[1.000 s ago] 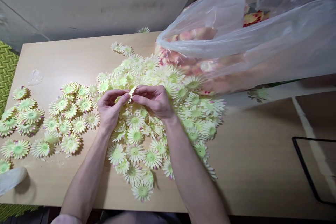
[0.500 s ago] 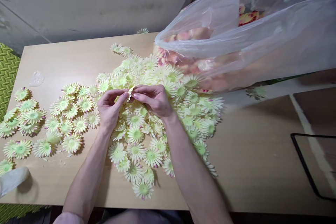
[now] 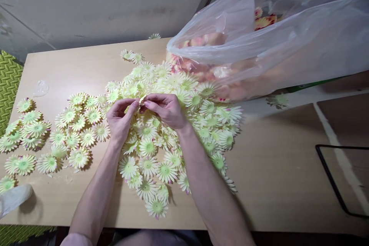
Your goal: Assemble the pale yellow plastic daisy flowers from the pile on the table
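Observation:
Pinched between the thumbs and fingers of both hands is a small pale yellow artificial flower piece (image 3: 141, 102), seen nearly edge-on. My left hand (image 3: 120, 117) grips it from the left and my right hand (image 3: 167, 110) from the right, their fingertips almost meeting. Both hands are just above a wide pile of pale yellow-green artificial flower heads (image 3: 148, 148), some with purple petal tips. Fingers hide part of the held piece, so its full shape cannot be made out.
Smaller flower groups lie to the left (image 3: 70, 119) and far left (image 3: 34, 127) on the wooden table (image 3: 273, 184). A translucent plastic bag (image 3: 259, 54) with pink-red and yellow contents leans at the back right. A whitish object (image 3: 15, 198) stands front left; a black metal frame (image 3: 328, 177) is at right.
The held flower piece has turned slightly between my fingertips. Both hands stay in nearly the same place, still pinching it. The view has shifted a little.

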Demonstrator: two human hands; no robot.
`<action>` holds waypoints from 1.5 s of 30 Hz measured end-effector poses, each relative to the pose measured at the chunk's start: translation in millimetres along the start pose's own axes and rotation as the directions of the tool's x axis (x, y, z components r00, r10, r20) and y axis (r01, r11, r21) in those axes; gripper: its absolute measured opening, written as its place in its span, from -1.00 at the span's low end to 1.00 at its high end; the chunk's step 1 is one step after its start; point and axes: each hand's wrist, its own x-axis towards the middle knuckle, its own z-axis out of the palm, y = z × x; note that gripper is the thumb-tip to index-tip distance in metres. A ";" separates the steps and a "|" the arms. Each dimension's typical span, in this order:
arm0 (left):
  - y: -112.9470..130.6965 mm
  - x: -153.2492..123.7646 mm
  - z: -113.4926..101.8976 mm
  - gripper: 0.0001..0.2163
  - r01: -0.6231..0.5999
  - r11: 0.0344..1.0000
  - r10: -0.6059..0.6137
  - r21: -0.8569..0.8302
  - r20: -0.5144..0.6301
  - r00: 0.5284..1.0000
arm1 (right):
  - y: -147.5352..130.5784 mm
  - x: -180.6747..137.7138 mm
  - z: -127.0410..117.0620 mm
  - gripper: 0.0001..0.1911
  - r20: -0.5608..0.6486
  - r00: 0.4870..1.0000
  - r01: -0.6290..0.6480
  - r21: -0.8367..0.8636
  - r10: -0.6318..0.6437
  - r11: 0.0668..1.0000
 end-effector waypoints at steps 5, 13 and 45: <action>1.8 -1.2 0.9 -0.81 -0.026 0.999 0.026 0.030 -0.016 1.000 | -20.3 -2.9 6.4 -0.76 0.053 0.998 0.031 -0.183 -0.022 0.983; 3.6 -6.0 2.7 -0.89 -0.094 0.982 0.098 0.164 -0.018 0.995 | -44.8 -5.9 13.9 -0.87 0.159 0.974 0.225 -0.689 -0.158 0.689; 2.9 -5.4 5.0 -0.84 -0.036 0.989 0.038 0.143 -0.007 0.999 | -49.8 -4.4 7.1 -0.67 0.139 0.984 0.177 -0.640 -0.114 0.748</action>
